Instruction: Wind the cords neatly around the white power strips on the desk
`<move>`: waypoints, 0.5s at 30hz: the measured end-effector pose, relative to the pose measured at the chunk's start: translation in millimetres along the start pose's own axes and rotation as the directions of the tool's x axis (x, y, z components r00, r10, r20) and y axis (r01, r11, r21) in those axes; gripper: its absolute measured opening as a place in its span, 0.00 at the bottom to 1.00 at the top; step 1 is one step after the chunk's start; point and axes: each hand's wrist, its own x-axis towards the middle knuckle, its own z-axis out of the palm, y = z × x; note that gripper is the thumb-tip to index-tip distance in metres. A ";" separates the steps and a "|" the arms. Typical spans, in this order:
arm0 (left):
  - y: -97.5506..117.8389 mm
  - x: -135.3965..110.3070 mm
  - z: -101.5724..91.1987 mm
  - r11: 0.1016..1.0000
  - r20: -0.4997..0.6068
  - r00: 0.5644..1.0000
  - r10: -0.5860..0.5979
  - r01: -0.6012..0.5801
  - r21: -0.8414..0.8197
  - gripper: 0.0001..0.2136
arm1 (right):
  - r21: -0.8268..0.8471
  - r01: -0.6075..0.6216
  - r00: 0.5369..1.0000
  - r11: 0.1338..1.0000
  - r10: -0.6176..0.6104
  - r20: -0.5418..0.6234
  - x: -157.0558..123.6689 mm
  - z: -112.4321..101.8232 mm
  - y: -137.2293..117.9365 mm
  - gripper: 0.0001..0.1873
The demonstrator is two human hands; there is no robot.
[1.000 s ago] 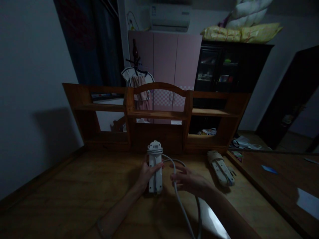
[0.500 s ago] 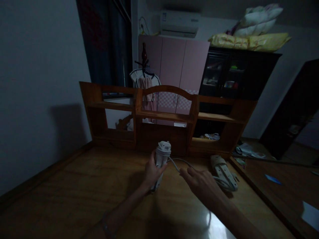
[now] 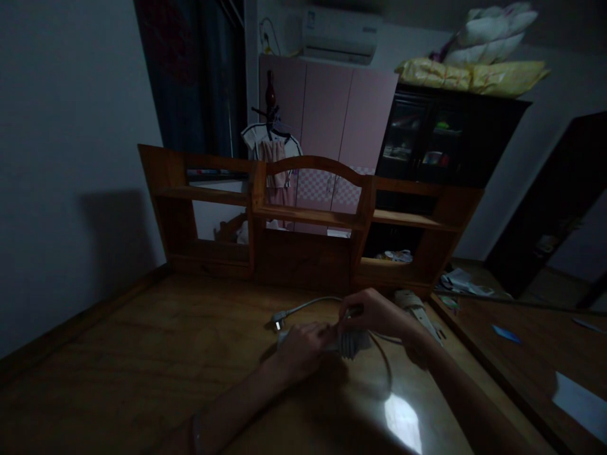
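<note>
White power strip (image 3: pixel 363 341) held in left hand (image 3: pixel 303 349); right hand (image 3: pixel 372 315) pinching cord (image 3: pixel 348 345) wound around strip.

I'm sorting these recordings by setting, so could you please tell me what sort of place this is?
Probably a room in a home, perhaps a bedroom: a pink cabinet stands at the back, clothes hang in front of it, and an air conditioner is above.
</note>
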 end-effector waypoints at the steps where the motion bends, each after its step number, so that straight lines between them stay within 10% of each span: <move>1: -1.7 0.3 1.0 0.997 0.028 0.999 0.029 -0.031 0.064 0.27 | 0.075 -0.014 1.000 0.997 0.012 0.020 2.8 -0.1 7.9 0.14; 7: -9.4 -1.4 6.8 0.979 -0.005 0.997 0.082 -0.079 0.189 0.32 | 0.482 -0.110 0.981 0.869 0.016 0.196 13.7 12.6 49.4 0.19; 15: -6.2 -3.5 8.2 0.939 -0.114 0.953 0.280 -0.247 0.238 0.27 | 0.591 -0.252 0.916 0.766 -0.008 0.400 26.2 25.0 75.9 0.21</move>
